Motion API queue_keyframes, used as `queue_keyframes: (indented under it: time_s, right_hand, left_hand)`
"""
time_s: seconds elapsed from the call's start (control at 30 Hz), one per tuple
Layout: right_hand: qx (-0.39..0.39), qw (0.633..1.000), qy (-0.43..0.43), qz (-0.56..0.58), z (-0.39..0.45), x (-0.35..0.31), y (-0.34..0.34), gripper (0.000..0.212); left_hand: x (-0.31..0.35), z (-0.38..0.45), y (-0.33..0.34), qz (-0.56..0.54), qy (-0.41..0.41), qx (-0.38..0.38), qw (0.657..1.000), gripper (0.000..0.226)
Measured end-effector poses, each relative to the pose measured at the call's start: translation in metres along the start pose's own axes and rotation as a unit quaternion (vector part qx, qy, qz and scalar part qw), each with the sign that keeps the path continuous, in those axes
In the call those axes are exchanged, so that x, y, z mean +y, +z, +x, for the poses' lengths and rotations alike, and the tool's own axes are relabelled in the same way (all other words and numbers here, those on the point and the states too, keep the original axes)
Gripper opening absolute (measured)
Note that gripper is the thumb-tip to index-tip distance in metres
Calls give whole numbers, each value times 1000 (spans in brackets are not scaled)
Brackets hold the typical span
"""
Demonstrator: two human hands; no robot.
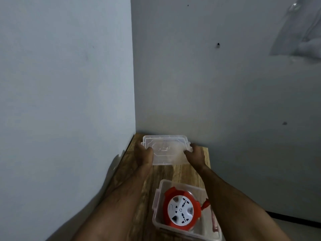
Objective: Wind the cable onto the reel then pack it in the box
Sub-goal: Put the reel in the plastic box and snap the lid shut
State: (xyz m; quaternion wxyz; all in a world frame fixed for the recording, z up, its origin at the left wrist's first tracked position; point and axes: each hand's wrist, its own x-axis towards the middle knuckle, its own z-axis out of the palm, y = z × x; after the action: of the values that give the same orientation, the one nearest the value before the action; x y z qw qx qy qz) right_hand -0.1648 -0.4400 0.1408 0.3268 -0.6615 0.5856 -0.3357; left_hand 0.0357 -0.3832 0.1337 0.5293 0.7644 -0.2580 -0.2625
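A red cable reel (180, 208) with a white socket face lies inside a clear plastic box (157, 200) near me on the wooden table. A red plug (205, 204) sticks out at its right side. Farther away, a clear plastic lid (165, 149) is held at the table's back end. My left hand (144, 156) grips the lid's left edge. My right hand (195, 155) grips its right edge. Whether the lid is lifted off the wood or resting on it is not plain.
The narrow wooden table (175, 173) stands in a corner, with a wall along its left side and one behind it. Its right edge drops off to the floor. A pale cloth (298, 32) hangs at the upper right.
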Motion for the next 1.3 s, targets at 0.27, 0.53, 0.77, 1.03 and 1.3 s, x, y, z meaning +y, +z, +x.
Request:
queue_keyframes:
  time_s: [0.27,0.53,0.77,1.03,1.3]
  right_hand:
    - [24,999,23,-10,-36,12,-25,30]
    - [67,997,21,-23,-66,39,-54,41]
    - [66,998,-7,-5,-86,50,-83,49]
    - [97,992,-66,52,-119,46,-107,26]
    - [123,990,-51,52,-139,45,-108,23]
  left_hand:
    - [-3,-38,-16,36,36,-21,998,41]
    - [-11,-51,-37,35,66,-90,993,27]
    - [-9,-81,-51,-19,127,-65,990,22]
    - [-6,-107,-57,-1,161,-36,986,32]
    - [-9,-136,-61,26,153,-48,987,26]
